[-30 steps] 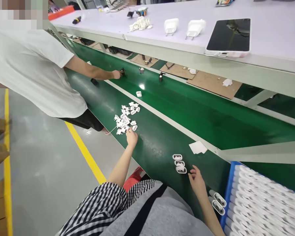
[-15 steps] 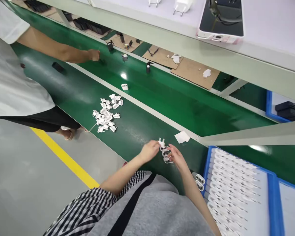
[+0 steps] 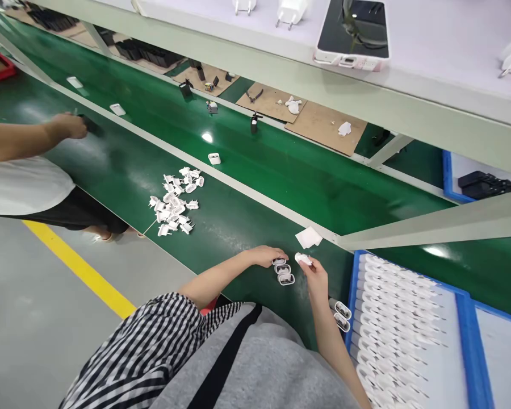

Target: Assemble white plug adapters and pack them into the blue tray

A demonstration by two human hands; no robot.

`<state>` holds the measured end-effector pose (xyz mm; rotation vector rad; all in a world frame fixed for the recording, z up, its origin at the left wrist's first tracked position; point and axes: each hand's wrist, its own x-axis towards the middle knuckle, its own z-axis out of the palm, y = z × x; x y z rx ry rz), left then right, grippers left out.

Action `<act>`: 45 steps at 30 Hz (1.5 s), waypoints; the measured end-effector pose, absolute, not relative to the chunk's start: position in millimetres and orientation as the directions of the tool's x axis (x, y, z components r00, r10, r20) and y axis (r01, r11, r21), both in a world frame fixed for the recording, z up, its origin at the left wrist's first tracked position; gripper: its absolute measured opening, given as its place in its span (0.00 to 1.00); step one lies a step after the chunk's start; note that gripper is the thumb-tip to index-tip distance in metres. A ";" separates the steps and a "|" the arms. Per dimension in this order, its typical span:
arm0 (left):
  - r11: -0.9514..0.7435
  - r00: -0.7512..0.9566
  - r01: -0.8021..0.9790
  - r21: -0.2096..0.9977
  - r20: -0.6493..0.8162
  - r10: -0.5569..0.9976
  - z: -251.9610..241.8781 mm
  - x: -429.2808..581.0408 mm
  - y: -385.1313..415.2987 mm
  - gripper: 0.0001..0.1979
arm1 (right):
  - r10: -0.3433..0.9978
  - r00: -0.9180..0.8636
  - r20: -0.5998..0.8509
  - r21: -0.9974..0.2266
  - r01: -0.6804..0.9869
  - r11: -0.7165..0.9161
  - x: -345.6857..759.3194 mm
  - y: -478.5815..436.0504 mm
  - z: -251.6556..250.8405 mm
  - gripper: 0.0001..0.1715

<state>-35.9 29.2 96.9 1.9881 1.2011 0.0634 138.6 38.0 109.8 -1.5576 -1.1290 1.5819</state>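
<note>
My left hand (image 3: 269, 256) has its fingers on the farthest of three white oval charger housings (image 3: 279, 262), which stand in a short row with their open ends up. In my right hand (image 3: 317, 277), a small white charger part (image 3: 303, 259) is pinched between thumb and fingers, just right of that row. My fingers hide some of its shape. To the left lies a loose pile of white plug caps (image 3: 172, 204) with pins. Two more open housings (image 3: 342, 316) stand by my right forearm.
A blue tray (image 3: 355, 278) on the right carries rows of white chargers. White paper (image 3: 309, 237) lies by the rail. The green belt (image 3: 259, 170) holds scattered parts. A co-worker's hand (image 3: 73, 125) is by a black item at left. A phone (image 3: 353, 34) rests on the shelf above.
A white part is now in my right hand, which has moved slightly away from the row. My left hand has lowered onto the farthest housing. The co-worker's arm has drawn back left.
</note>
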 end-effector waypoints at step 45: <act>-0.273 0.361 0.881 0.386 -0.178 0.915 63.8 -47.9 -73.2 0.13 | 0.847 -0.509 -0.156 -0.269 0.847 0.459 86.2 -46.6 63.1 0.11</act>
